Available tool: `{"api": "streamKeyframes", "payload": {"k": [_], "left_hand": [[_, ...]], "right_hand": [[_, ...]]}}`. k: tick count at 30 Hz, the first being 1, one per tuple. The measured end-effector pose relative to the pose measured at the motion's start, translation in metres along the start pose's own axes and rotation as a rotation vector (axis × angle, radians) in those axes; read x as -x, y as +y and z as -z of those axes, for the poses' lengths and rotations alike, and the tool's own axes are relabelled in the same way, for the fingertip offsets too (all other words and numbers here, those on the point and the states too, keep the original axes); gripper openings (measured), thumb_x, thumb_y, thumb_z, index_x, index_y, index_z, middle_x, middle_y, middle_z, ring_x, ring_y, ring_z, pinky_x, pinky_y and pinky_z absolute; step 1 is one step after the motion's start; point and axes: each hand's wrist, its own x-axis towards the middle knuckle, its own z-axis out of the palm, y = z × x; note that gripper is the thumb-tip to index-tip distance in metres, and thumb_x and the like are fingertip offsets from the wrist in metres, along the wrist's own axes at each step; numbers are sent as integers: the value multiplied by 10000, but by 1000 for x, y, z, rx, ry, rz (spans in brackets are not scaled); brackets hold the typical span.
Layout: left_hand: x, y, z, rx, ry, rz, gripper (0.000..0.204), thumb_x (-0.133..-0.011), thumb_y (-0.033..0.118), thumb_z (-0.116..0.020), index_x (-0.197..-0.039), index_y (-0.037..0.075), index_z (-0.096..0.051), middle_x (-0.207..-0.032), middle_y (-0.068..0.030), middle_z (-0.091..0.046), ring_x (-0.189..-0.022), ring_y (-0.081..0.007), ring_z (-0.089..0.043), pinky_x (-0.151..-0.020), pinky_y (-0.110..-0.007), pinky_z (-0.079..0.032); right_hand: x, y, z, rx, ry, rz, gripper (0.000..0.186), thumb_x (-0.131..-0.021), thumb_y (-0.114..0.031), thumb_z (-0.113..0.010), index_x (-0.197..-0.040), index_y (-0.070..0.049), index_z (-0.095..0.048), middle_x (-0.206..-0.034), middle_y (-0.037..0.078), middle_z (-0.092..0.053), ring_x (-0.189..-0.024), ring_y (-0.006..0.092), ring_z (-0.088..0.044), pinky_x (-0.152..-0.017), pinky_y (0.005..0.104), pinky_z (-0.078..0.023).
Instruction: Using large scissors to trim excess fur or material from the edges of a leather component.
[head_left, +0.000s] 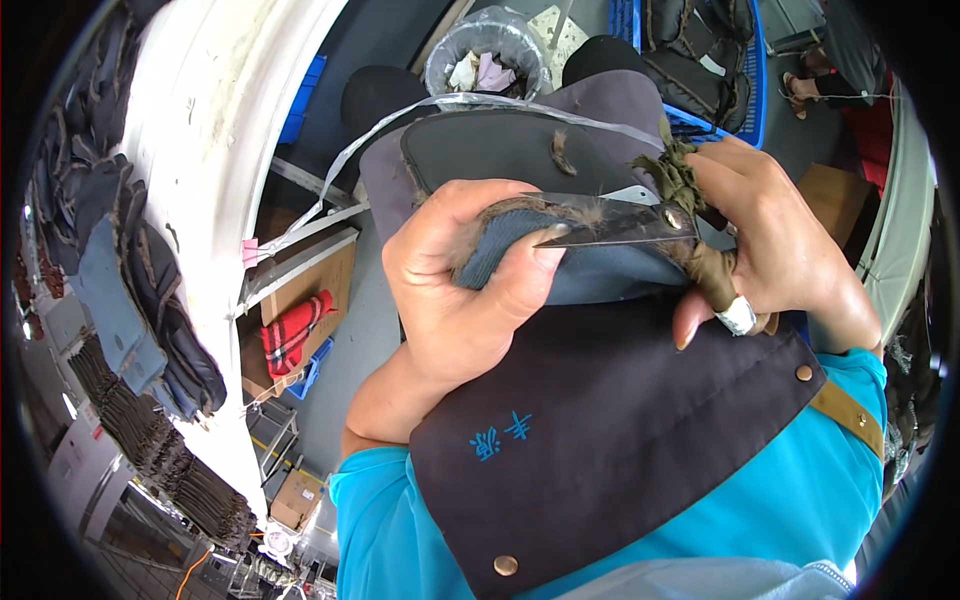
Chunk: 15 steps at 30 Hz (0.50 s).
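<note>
My left hand (440,270) pinches a dark grey-blue, fur-lined piece (615,280) between thumb and fingers, its fluffy brown edge turned upward. Scissors (625,232) lie across that edge, blades slightly apart and tips beside my left thumb. Olive cloth wraps their handles, and my right hand (780,225) is closed around them. A clear plastic strip (345,160) runs from near the handles toward the left. On my lap spreads a dark panel (480,150) with a loose fur tuft (561,155); I cannot tell whether it joins the held piece.
Beyond my knees stands a plastic-lined bin (437,75) with scraps. A blue crate (757,90) at upper right holds several dark fur-edged pieces. Left of me is a white table (205,110) with heaped dark pieces (150,250). Another person's foot (797,90) shows at far right.
</note>
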Motion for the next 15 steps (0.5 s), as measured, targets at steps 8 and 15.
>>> {"api": "streamKeyframes", "payload": {"k": [8, 15], "left_hand": [[-2, 0, 4, 7, -13, 14, 247, -768, -8, -635, -997, -35, -548, -877, -66, -625, -774, -74, -560, -682, -217, -450], [-4, 1, 2, -14, -8, 29, 228, -766, -17, -636, -979, -33, -557, -861, -52, -619, -754, -68, -551, -672, -210, -446]], "right_hand": [[-3, -1, -1, 6, -46, -84, 755, -380, -543, -792, -855, -7, -557, -699, 120, -506, -654, 332, -458, -585, 386, -370], [-1, 4, -7, -142, 2, -77, 675, -425, -474, -819, -849, -9, -572, -666, 106, -511, -628, 318, -473, -580, 372, -378]]}}
